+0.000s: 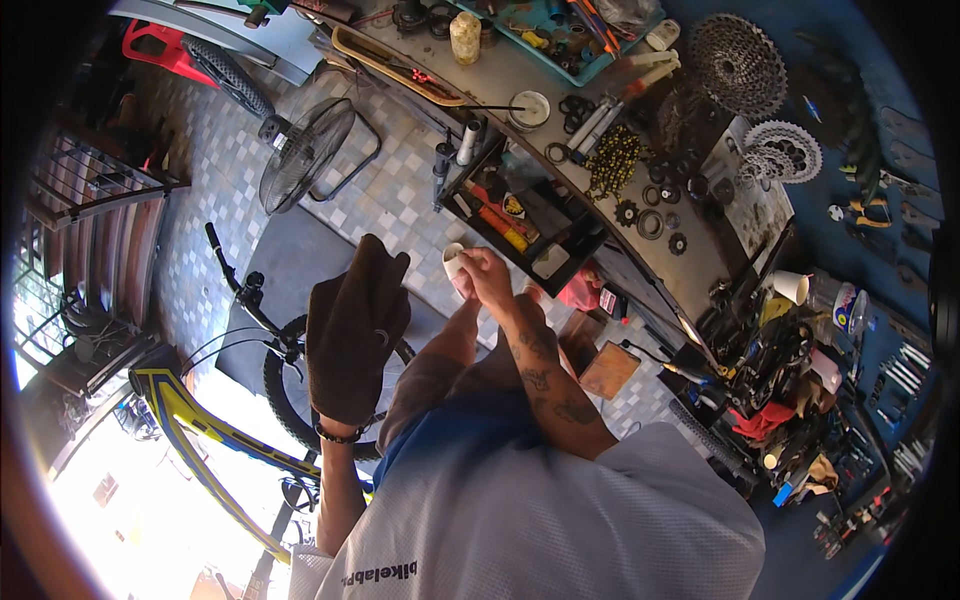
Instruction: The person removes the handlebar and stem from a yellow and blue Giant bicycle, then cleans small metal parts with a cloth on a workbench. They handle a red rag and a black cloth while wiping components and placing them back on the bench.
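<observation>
A dark brown cloth (355, 330) covers my left hand from the wrist up, like a loose mitt, and its top hangs in folds. The fingers beneath it are hidden; only a dark beaded bracelet (340, 432) and the forearm show below. My right hand (486, 278) is closed round a small white cup (453, 258), whose round opening faces up. Both hands are held apart in front of my body. Behind my left hand stands a bicycle with a yellow and blue frame (185, 405), partly covered by the cloth and arm.
An open drawer (560, 262) with tools juts out beyond my right hand. The workbench (575, 85) carries cassettes (738, 65), a chain (612, 165) and small rings. A floor fan (308, 155) stands at the far left. Tools hang on the blue wall panel (850, 120) at right.
</observation>
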The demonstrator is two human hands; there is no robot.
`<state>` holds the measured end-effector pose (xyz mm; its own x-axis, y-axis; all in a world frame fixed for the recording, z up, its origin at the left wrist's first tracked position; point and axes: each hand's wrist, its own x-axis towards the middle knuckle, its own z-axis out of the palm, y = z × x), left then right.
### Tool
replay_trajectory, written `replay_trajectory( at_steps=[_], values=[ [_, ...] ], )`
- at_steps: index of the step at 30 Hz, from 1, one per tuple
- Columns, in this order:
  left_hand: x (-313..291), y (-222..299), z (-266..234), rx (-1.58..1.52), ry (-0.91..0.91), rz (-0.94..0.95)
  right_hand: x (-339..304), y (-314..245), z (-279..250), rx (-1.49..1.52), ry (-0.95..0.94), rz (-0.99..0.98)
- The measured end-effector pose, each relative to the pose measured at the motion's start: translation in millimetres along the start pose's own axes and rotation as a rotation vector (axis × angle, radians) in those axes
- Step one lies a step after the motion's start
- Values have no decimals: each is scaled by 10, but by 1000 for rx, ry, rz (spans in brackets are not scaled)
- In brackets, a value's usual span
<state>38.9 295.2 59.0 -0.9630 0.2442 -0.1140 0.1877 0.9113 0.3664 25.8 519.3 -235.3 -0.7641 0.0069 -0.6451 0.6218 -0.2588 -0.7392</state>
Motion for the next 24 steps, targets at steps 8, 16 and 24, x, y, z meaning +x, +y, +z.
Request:
replay_trajectory(
  at_steps=[8,16,24],
  values=[
    [11,-65,-43,78,31,83,447,-911,-716,-1494,555,-546],
    [409,246,-235,-75,-25,9,878,-969,-826,-1662,452,-483],
    [611,493,-395,-212,-73,-290,1118,-807,-838,-1741,444,-361]
  ],
)
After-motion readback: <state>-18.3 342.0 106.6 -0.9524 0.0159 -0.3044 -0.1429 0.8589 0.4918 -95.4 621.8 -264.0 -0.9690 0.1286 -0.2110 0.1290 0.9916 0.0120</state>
